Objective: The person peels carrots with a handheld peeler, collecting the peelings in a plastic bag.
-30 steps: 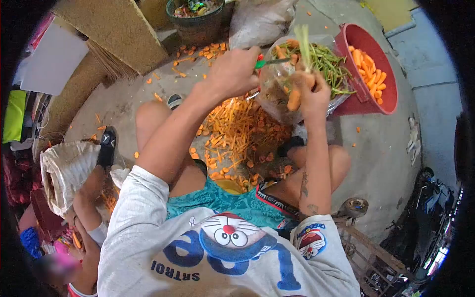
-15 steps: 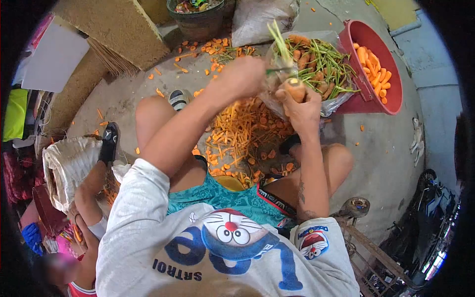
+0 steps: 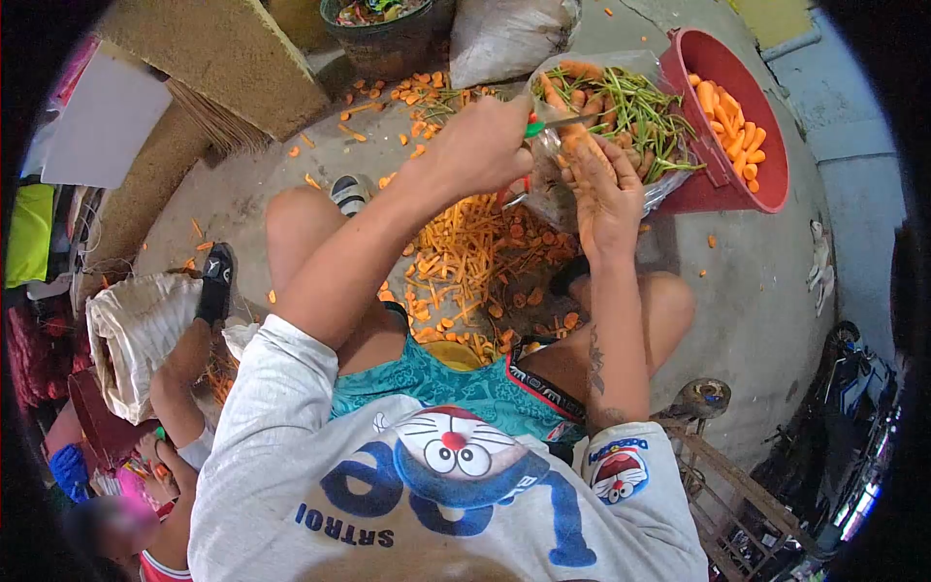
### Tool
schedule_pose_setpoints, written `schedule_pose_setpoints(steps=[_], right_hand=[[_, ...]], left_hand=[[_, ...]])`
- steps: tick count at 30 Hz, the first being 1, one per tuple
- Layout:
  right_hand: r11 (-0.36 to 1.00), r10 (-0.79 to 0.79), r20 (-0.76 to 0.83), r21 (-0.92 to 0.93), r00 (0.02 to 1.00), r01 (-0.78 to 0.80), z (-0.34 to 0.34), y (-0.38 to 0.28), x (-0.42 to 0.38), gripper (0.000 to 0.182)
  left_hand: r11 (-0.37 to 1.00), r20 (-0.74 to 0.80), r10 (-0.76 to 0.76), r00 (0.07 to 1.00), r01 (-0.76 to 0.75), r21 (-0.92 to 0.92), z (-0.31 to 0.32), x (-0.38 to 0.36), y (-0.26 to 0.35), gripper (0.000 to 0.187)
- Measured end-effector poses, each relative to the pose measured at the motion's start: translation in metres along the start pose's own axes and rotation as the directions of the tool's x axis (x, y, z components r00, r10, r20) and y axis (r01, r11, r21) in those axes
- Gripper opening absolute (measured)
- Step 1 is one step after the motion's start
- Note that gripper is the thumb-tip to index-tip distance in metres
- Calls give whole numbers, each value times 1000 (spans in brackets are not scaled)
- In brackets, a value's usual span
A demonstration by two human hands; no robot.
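My left hand [image 3: 485, 144] is closed round the green handle of a knife [image 3: 572, 120], its blade pointing right across the top of a carrot. My right hand [image 3: 609, 199] grips that carrot [image 3: 581, 145], fingers wrapped along its side. Just behind both hands, a clear plastic bag [image 3: 652, 73] holds unpeeled carrots and green stalks [image 3: 640, 109]. Beside it, a tilted red tub [image 3: 684, 145] contains peeled carrots [image 3: 732, 126]. Below my hands, a heap of carrot peels and cut ends [image 3: 465, 252] covers the floor between my legs.
A dark bucket [image 3: 378, 44] and a white sack [image 3: 509, 44] stand at the back. Lower left, another person's hand [image 3: 165, 466] is near an open white sack [image 3: 136, 335]. A metal-framed cart [image 3: 727, 485] is at lower right, with a parked motorcycle [image 3: 844, 417] beyond.
The leafy stalks at the carrot's top are no longer seen there. The carrot has turned in my right hand, and the knife blade now shows over it.
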State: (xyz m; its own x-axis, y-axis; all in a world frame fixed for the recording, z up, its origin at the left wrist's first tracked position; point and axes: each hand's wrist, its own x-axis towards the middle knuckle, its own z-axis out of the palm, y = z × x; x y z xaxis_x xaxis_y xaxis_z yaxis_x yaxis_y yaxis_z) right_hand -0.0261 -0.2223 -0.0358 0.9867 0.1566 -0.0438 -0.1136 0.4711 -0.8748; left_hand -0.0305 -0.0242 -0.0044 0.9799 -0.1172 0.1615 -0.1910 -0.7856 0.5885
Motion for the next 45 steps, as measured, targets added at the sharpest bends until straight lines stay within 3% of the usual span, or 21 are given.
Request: schedule_pose_setpoints(steps=[8, 10, 11, 13, 15, 17, 18, 20, 25, 27, 28, 30, 31, 33, 34, 36, 37, 39, 41, 43, 45], right_hand=[[993, -105, 110, 74, 988, 97, -7, 7, -2, 29], [977, -197, 264, 136, 944, 166, -2, -4, -4, 27], [979, -188, 280, 129, 941, 157, -2, -8, 1, 27], [986, -96, 5, 135, 995, 94, -4, -12, 1, 30], [997, -2, -53, 80, 999, 6, -11, -13, 4, 34], [971, 161, 45, 173, 986, -167, -21, -13, 5, 33], [954, 164, 155, 226, 974, -196, -21, -13, 5, 32], [957, 180, 149, 203, 972, -209, -18, -8, 5, 32], [952, 240, -68, 210, 968, -222, 16, -8, -4, 33], [970, 153, 25, 185, 988, -155, 19, -13, -11, 34], [970, 157, 23, 185, 987, -159, 13, -14, -11, 34], [888, 195, 421, 307, 886, -341, -4, -17, -7, 35], [889, 191, 423, 307, 886, -338, -6, -15, -7, 35], [893, 256, 368, 265, 894, -364, -10, -14, -6, 37], [893, 255, 364, 268, 896, -363, -3, -15, -9, 37], [970, 212, 8, 117, 977, -211, 17, -18, -14, 39], [970, 217, 4, 113, 976, -216, 12, -18, -13, 39], [925, 182, 374, 249, 909, -288, -1, -18, -14, 35], [921, 208, 355, 243, 911, -305, -1, -18, -15, 35], [919, 288, 200, 217, 936, -329, 2, -19, -14, 39], [956, 223, 141, 159, 964, -245, 5, -16, -13, 39]], left_hand=[[995, 39, 6, 999, -3, -95, 13, 1, -16, 27], [982, 310, -167, 936, 132, 132, 9, 3, -24, 26], [981, 298, -178, 938, 146, 125, 10, 4, -28, 26], [984, 3, 72, 997, -71, -161, 7, 2, -26, 24], [956, -35, 28, 999, -37, -292, 0, 12, -34, 20], [834, -214, -29, 976, -95, -544, -15, 17, -38, 23], [834, -219, -35, 975, -92, -544, -19, 17, -36, 23], [666, -249, -26, 968, -169, -727, -21, 16, -29, 26], [639, -242, 73, 967, -232, -734, 3, 4, -2, 27], [712, -227, 48, 973, -193, -675, -5, 10, -10, 27], [734, -343, -38, 938, -207, -646, -4, 22, -31, 25], [625, -332, -138, 933, -178, -760, -10, 38, -69, 25], [537, -323, -151, 934, -197, -820, -14, 39, -72, 24], [663, -296, -199, 934, -94, -743, 0, 27, -40, 24], [748, -316, -71, 946, -159, -645, 3, 14, -15, 26], [707, -326, 58, 944, -269, -654, 3, 9, -2, 26], [652, -339, 181, 923, -370, -662, 4, 8, 0, 26], [691, -312, 36, 949, -249, -679, -11, 20, -24, 24], [563, -289, -161, 944, -153, -812, -35, 30, -36, 15], [683, -313, -196, 929, -100, -724, -14, 25, -36, 21], [708, -373, 92, 923, -324, -628, 3, 3, 1, 20]])
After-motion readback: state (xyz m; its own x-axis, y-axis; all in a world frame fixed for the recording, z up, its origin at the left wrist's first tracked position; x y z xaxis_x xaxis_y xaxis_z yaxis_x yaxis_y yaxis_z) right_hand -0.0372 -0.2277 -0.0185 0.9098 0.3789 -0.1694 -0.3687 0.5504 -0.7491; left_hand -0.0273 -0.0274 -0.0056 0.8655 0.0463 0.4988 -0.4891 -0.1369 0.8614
